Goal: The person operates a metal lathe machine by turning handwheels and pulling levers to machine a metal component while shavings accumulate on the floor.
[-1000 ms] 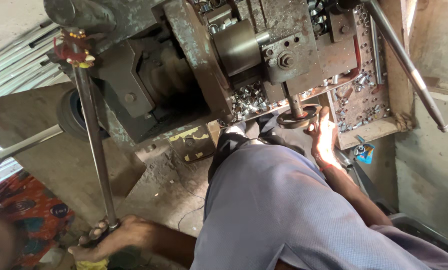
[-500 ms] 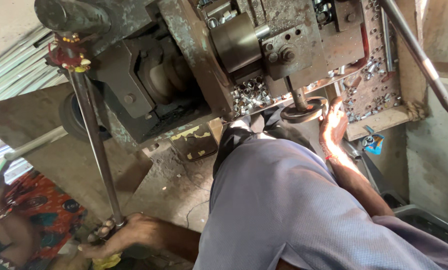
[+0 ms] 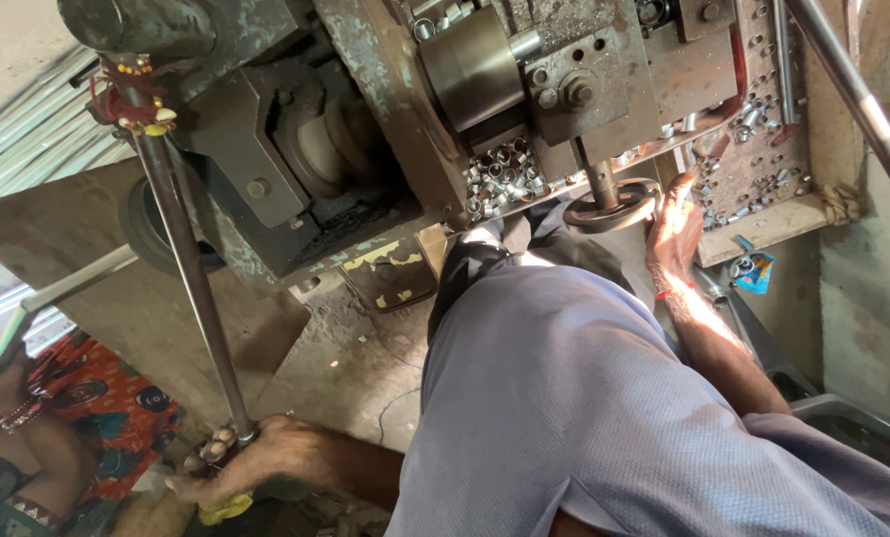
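Since a second ago our left hand [image 3: 256,462] has slid a little along the base of the rod [image 3: 181,259], fingers still wrapped round its smooth steel end. Our right hand [image 3: 674,234] stays at the handwheel [image 3: 619,209], a dark round iron ring just beside the fingers, which lie loosely curled against its rim beneath the rusty machine [image 3: 385,129].

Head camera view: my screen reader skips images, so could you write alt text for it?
Seen from above, a person at a worn metal press machine grips the lower end of a long steel lever rod with the left hand, while the right hand rests at a small handwheel. Small metal rings lie piled on the machine; another person's arm shows at the left.
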Demonstrator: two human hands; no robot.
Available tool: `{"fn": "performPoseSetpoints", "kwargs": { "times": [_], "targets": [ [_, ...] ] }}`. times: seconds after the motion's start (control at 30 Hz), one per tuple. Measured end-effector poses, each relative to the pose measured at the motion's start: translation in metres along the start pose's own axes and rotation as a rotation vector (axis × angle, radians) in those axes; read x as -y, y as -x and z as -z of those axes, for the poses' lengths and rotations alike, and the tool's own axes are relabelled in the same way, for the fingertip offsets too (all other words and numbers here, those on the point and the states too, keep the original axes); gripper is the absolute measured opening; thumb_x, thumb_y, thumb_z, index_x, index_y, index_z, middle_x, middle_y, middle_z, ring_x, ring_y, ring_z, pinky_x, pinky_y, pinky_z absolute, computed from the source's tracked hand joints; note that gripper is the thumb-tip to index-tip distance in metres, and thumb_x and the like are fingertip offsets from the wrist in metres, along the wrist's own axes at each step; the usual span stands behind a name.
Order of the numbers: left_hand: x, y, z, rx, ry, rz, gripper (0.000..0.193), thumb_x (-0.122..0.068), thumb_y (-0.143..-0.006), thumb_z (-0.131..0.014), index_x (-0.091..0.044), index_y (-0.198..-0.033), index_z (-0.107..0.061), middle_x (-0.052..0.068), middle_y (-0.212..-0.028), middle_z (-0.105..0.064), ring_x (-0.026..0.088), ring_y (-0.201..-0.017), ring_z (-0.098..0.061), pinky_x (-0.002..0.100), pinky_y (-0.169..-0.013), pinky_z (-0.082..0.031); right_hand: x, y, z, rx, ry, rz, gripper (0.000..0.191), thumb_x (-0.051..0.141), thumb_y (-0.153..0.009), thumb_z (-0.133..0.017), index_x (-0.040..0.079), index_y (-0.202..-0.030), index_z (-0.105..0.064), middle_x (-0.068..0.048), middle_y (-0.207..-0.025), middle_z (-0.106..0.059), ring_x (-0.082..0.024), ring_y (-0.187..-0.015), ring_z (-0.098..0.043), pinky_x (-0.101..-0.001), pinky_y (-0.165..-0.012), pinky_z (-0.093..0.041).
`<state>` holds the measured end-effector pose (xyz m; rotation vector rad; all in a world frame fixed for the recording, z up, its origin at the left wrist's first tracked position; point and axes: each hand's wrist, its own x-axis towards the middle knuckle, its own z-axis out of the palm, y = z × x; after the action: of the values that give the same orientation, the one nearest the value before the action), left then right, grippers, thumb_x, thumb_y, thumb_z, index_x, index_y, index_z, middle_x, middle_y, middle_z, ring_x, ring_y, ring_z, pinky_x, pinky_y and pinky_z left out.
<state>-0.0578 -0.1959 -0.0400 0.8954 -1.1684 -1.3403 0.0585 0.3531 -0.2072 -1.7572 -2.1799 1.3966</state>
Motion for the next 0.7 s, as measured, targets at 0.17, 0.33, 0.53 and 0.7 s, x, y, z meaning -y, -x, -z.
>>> {"fn": "performPoseSetpoints", "kwargs": {
  "times": [0.17,0.33,0.53,0.7],
  "targets": [
    [-0.005,0.007,-0.003,-0.008,-0.047,-0.011,0.038,-0.044,-0.082,-0.074,-0.011,-0.079,-0.056,-0.004,-0.064,-0.046,0.008,-0.051,-0.045,0.021,-0.050,-0.039,0.002,0.002,0.003,0.021,-0.018,0.023,0.091,0.081,-0.102,-0.026,0.002,-0.062,-0.049,-0.005,-0.053,-0.044,-0.017,-0.048,-0.045,-0.0395,-0.046,-0.033],
    [-0.005,0.011,-0.005,-0.030,-0.026,0.006,0.038,-0.044,-0.079,-0.074,-0.011,-0.094,-0.066,-0.007,-0.067,-0.051,0.007,-0.052,-0.047,0.021,-0.048,-0.040,0.000,-0.004,-0.001,0.046,-0.029,0.058,0.091,0.079,-0.102,-0.026,0.001,-0.061,-0.046,-0.003,-0.052,-0.043,-0.016,-0.047,-0.045,-0.0377,-0.044,-0.033],
    [-0.002,0.005,-0.001,-0.010,0.017,0.057,0.042,-0.047,-0.083,-0.075,-0.009,-0.089,-0.057,-0.005,-0.064,-0.047,0.008,-0.053,-0.047,0.020,-0.050,-0.038,-0.008,0.002,0.007,0.079,-0.113,-0.014,0.082,0.073,-0.106,-0.034,0.003,-0.069,-0.055,-0.002,-0.057,-0.050,-0.014,-0.050,-0.049,-0.0339,-0.046,-0.036],
    [-0.002,-0.001,0.000,-0.027,0.012,0.056,0.040,-0.046,-0.084,-0.075,-0.010,-0.089,-0.058,-0.005,-0.065,-0.047,0.008,-0.053,-0.047,0.021,-0.051,-0.037,-0.012,0.034,-0.017,0.510,0.316,-0.028,0.052,0.054,-0.097,-0.049,0.006,-0.094,-0.066,-0.008,-0.081,-0.070,-0.021,-0.064,-0.063,-0.0401,-0.055,-0.051]
  ]
}}
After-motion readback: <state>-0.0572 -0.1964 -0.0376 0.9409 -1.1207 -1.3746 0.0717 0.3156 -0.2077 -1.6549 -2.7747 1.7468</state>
